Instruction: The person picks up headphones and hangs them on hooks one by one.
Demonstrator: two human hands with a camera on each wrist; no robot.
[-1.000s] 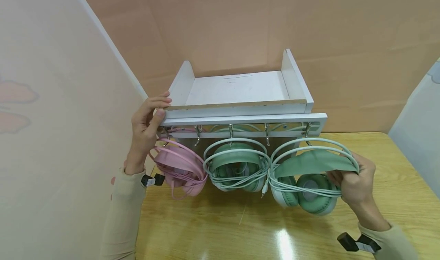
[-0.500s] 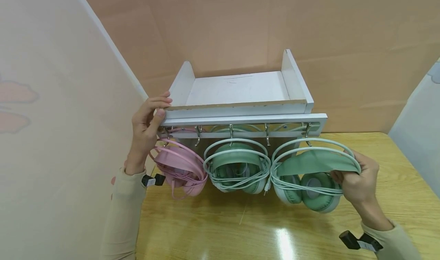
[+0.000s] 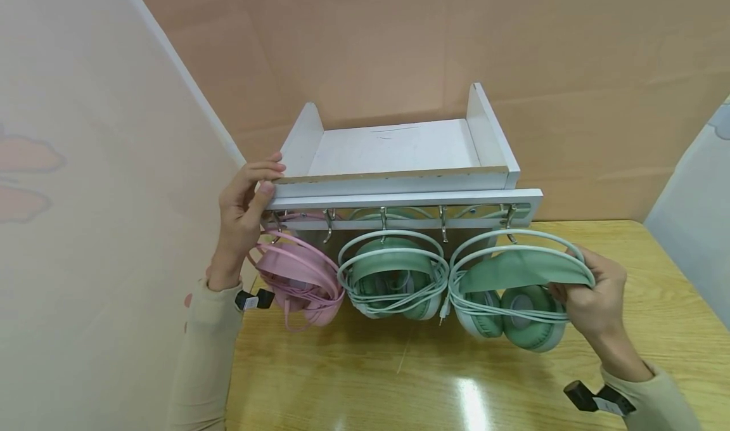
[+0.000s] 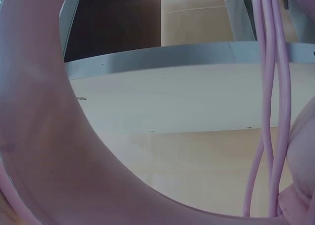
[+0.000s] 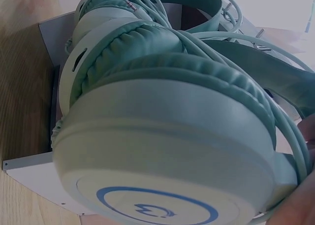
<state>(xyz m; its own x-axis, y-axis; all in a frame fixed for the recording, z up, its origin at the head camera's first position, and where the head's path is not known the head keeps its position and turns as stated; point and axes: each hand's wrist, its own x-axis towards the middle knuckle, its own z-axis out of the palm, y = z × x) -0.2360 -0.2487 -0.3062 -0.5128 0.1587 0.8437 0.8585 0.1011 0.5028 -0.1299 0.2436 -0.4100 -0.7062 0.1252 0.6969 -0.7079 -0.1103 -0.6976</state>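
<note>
My left hand (image 3: pixel 239 212) grips the left end of the white hook rack (image 3: pixel 393 184), with the thumb along its front. My right hand (image 3: pixel 599 301) pinches the right side of the headband on a pair of green headphones (image 3: pixel 519 269), whose frame arches overlap the rightmost hook. In the right wrist view, a pale ear cup (image 5: pixel 162 131) with a blue ring fills the middle, and fingers (image 5: pixel 300 195) show at the right edge. More green headphones (image 3: pixel 393 264) hang in the middle. Pink headphones (image 3: pixel 291 263) hang below my left hand; their band (image 4: pixel 44 116) crosses the left wrist view.
Two metal hooks (image 3: pixel 327 225) between the headphones carry nothing. The rack stands against a brown backdrop (image 3: pixel 371 44) on a wooden table (image 3: pixel 365 374). A pale wall (image 3: pixel 102 215) rises close on the left. A cable plug (image 3: pixel 443 314) dangles between the two green pairs.
My right hand and the right green headphones have shifted slightly to the right, mostly in the first half second. The left hand, rack and other headphones hold still.
</note>
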